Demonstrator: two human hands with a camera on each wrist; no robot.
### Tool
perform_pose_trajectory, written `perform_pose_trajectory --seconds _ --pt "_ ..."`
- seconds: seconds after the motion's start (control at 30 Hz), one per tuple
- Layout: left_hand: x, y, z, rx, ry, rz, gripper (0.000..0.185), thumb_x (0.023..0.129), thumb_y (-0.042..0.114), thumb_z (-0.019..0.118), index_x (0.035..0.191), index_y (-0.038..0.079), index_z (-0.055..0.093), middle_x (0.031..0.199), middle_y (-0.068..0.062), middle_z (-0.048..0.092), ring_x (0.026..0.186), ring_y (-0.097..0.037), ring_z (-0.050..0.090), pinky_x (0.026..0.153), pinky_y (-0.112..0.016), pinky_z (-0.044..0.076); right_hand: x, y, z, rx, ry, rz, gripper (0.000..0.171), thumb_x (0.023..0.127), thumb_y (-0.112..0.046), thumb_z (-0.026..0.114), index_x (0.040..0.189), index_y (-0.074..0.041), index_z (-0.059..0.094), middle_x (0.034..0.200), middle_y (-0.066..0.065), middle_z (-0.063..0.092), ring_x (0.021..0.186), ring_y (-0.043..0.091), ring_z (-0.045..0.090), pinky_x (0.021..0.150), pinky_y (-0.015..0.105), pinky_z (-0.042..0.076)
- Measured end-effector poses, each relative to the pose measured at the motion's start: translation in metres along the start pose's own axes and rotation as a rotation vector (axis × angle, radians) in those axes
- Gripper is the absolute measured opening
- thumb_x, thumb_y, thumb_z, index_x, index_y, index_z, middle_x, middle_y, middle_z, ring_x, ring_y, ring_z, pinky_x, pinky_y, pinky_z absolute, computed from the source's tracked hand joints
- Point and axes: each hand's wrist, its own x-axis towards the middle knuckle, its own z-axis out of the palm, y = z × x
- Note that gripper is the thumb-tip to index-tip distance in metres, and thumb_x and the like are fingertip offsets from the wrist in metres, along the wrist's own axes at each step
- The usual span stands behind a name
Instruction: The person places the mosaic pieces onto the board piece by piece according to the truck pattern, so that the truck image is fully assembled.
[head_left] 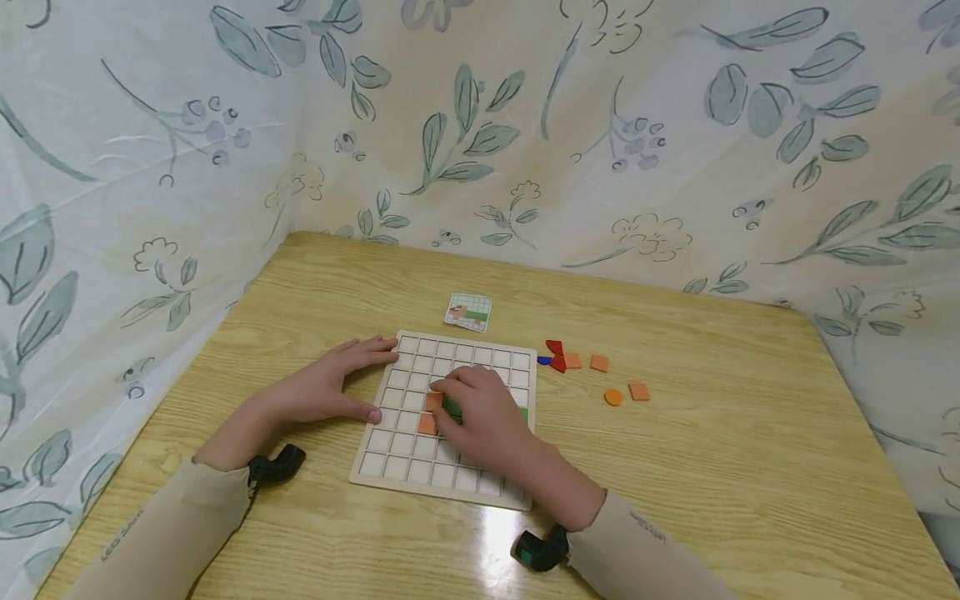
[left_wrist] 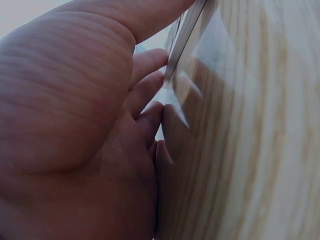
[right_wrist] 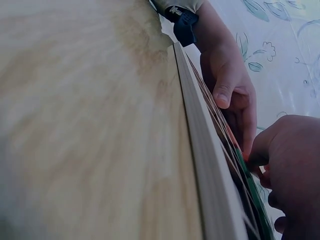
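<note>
A light wooden grid board [head_left: 405, 467] lies flat on the table. My left hand [head_left: 322, 383] is at its left side, fingers stretched out and fingertips and thumb right at the edge. In the left wrist view the left palm [left_wrist: 65, 100] rests low beside the board. Over the board's middle, my right hand [head_left: 483, 417] pinches an orange square tile [head_left: 434, 402] between thumb and fingers. Just below it, another orange square tile [head_left: 427, 424] sits in a cell. Green pieces [head_left: 523, 413] show in the grid, partly hidden under the right hand.
Right of the board lie red pieces [head_left: 555, 347], a blue piece [head_left: 544, 361], an orange round tile [head_left: 613, 397] and several orange squares [head_left: 638, 392]. A small picture card [head_left: 468, 312] lies behind the board. Patterned cloth [head_left: 480, 167] hangs along the table's back and left.
</note>
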Motion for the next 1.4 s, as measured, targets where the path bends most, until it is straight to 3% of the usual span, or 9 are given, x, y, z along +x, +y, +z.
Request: perform_pose_trajectory --seconds 0.53,0.97,1.4 --pt "-0.001 0.000 0.001 -0.038 0.006 -0.015 0.086 0.078 0.048 0.082 0.152 0.033 0.041 0.161 0.020 0.021 0.151 -0.015 0.005 0.116 -0.057 0.011 0.000 0.000 0.003 -0.044 -0.070 0.056 0.023 0.090 -0.025 0.066 0.109 -0.013 0.074 0.099 -0.004 0.065 0.095 0.016 0.058 0.087 0.034 0.046" --pt "0.000 -0.002 0.002 0.016 0.004 -0.004 0.086 0.077 0.051 0.082 0.151 0.033 0.042 0.161 0.019 0.022 0.151 -0.017 0.006 0.116 -0.057 0.011 -0.003 0.004 0.003 -0.017 -0.008 0.054 0.024 0.090 -0.025 0.068 0.108 -0.011 0.075 0.097 -0.003 0.068 0.095 0.015 0.061 0.091 0.035 0.046" --pt "-0.002 -0.001 0.001 -0.003 0.001 -0.008 0.086 0.077 0.048 0.083 0.151 0.030 0.043 0.162 0.016 0.021 0.151 -0.025 0.004 0.116 -0.061 0.007 -0.014 0.009 -0.021 -0.050 -0.012 0.073 0.033 0.093 -0.034 0.067 0.120 -0.016 0.073 0.116 -0.007 0.070 0.103 0.015 0.060 0.089 0.036 0.045"
